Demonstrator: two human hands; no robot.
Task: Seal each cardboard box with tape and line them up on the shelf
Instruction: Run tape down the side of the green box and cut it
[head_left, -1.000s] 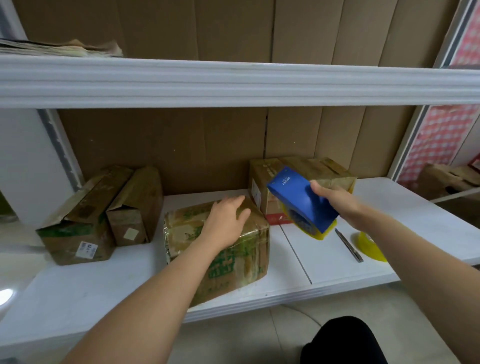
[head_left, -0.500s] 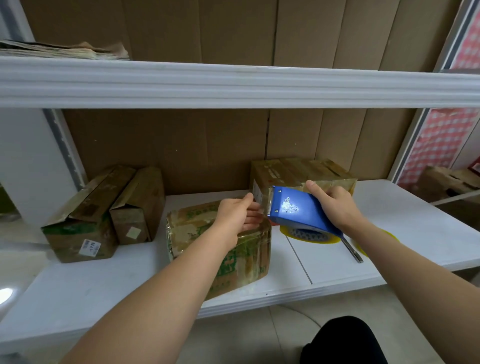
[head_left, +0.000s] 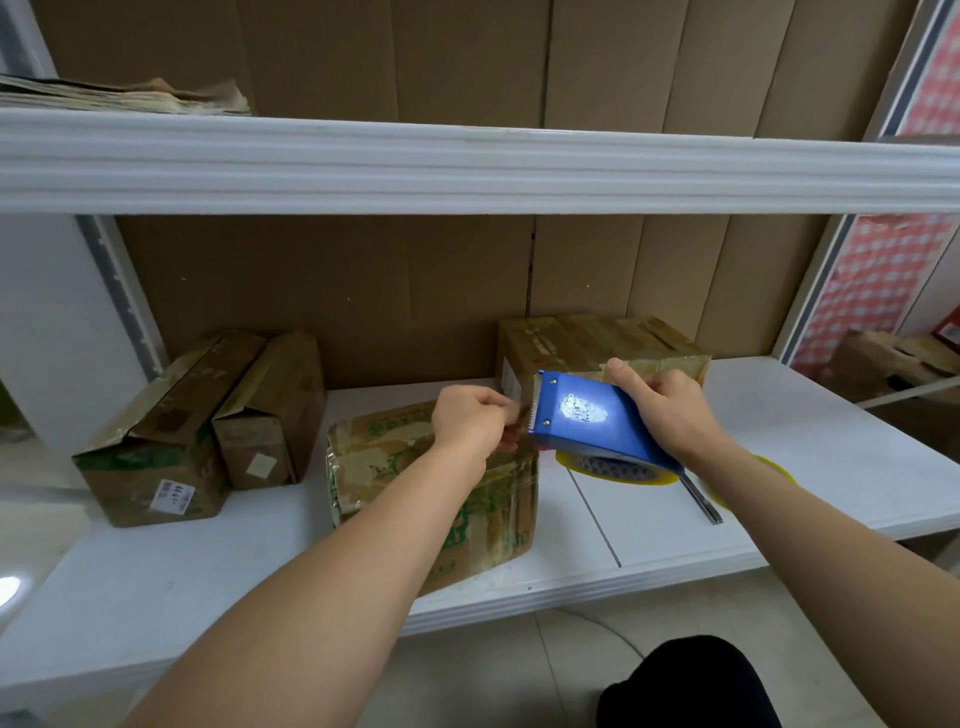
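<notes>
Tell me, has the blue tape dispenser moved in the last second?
Yes. The blue tape dispenser, gripped by the right hand, swung leftward and tipped flatter, away from the box at the back, until its toothed end met the left hand over the middle box.

The left hand covers the tape end at the dispenser's teeth, so its grip there cannot be made out. The right forearm hides most of a yellow tape roll. The shipping label is too small to read.
</notes>
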